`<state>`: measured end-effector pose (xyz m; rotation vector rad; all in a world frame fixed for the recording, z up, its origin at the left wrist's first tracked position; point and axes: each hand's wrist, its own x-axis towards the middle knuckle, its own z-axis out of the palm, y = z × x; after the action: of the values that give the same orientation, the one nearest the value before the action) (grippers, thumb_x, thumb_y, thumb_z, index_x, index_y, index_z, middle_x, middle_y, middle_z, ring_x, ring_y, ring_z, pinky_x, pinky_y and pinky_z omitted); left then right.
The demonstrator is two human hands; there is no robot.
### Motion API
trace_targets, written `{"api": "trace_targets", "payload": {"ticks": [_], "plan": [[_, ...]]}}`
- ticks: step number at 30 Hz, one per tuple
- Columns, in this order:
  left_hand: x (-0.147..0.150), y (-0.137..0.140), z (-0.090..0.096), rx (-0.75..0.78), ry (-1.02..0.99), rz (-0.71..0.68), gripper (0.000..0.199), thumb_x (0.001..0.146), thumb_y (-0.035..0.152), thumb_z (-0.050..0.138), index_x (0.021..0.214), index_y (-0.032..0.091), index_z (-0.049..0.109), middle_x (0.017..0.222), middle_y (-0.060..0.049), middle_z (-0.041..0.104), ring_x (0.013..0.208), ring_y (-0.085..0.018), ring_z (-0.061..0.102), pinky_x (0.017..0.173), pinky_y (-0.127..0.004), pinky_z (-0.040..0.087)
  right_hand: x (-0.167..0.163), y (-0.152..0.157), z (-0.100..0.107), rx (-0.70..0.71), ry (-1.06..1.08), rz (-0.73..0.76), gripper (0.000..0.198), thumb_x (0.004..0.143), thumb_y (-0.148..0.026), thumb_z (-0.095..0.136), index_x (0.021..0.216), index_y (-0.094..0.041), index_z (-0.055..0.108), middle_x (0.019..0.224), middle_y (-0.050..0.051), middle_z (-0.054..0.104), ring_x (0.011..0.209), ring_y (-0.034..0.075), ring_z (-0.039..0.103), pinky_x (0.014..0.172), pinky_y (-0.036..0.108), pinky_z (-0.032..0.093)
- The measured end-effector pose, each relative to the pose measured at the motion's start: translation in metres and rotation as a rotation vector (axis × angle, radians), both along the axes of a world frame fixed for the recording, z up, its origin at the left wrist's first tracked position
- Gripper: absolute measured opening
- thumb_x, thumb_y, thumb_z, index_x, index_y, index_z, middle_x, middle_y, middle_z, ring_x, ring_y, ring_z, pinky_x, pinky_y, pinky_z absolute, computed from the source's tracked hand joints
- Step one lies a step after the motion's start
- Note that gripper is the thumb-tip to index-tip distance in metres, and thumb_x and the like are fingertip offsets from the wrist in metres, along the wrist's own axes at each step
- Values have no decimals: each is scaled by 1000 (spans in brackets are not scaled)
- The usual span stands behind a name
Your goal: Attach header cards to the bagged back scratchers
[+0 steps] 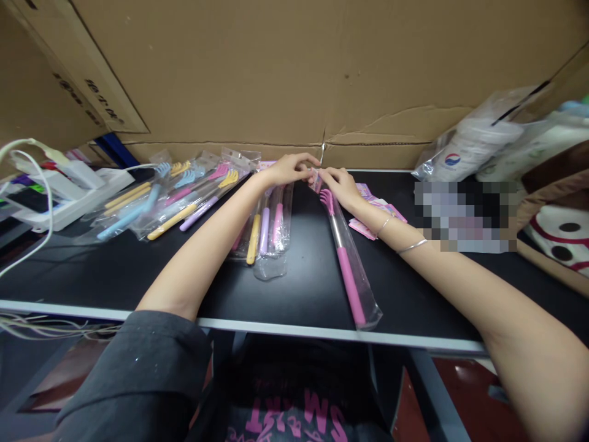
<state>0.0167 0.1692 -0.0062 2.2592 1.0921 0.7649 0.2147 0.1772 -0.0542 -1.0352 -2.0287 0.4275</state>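
Head view: two bare hands work near the far edge of a black surface (304,294) with a pale front border, before an upright brown cardboard panel (257,73). Left hand (295,170): thumb and fingertips pinched together on a small pink printed card (316,182), the index finger arched above. Right hand (343,187): fingertips closed on the opposite side of the same card; two thin silver-coloured bangles (412,246) circle the forearm and wrist. Just below the card lies a magenta-handled, claw-headed metal rod (350,285) in a long clear plastic sleeve (368,301), its claw end toward the hands and its handle toward the front border; whether card and sleeve are joined cannot be told. Beside the right wrist, a loose pile of pink and purple printed cards (381,212) rests on the surface. Left of centre, partly behind the left forearm, lie wrapped rods with yellow, purple and pink handles (264,232); farther left, a second wrapped group of blue, yellow and purple claw-headed rods (172,220) adjoins a white power strip (69,199). Far right: a white lidded cup (481,144) inside a clear plastic bag (430,162)
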Motion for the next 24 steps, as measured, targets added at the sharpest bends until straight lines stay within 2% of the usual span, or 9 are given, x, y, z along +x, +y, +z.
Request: {"api": "trace_targets", "payload": {"ticks": [3,8,13,18,24], "plan": [[-1,0,0,33,48,44,39,85,26,57,121,12,61,86,-5,74,81,-13,66,83,-25,47,0,-1,2,-17,5,-71,37,94,-50,46,74,-24,62,80,3,67,89,25,57,90,43,42],[-6,1,-1,123,194,162,35,83,36,59,109,14,71,85,-4,73,75,-14,61,75,-25,44,-1,-2,4,-7,9,-98,21,90,-36,52,76,-24,63,83,3,69,88,24,58,91,41,43],[-12,5,-5,164,246,182,30,83,37,57,96,16,74,93,-4,75,83,-15,63,77,-25,42,-1,-5,4,-2,-5,-103,17,88,-32,53,77,-23,63,83,3,70,89,23,58,91,41,43],[-10,4,-3,202,262,188,34,87,40,52,102,16,70,95,-5,74,85,-16,63,79,-26,42,-1,-5,5,-4,5,-85,15,86,-29,55,72,-23,59,80,3,69,86,22,58,88,39,44],[-7,-2,1,263,257,216,31,87,37,54,104,16,70,88,-4,73,78,-15,61,72,-25,38,-2,-5,5,-8,-3,-75,16,85,-31,57,71,-23,58,79,2,68,86,22,58,89,40,43]]}}
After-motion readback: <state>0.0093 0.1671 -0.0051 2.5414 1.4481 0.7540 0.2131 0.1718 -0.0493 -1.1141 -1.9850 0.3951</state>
